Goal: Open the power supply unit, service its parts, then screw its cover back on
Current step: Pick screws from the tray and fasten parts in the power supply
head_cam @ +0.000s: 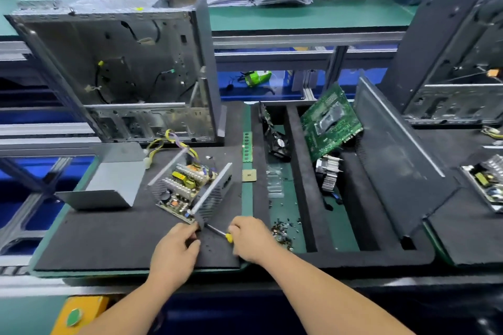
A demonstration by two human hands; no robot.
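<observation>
Here: left hand [174, 246] steadies power supply unit [190, 187]; right hand [251, 238] grips screwdriver [219, 232].

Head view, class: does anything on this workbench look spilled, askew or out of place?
Yes. Small dark screws and bits lie scattered loose on the green mat beside the right hand. The green circuit board leans tilted in the black foam tray instead of lying flat.

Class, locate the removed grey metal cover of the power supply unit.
In the head view, the cover lies left of the open power supply unit, on the black foam mat before the empty computer case.
</observation>
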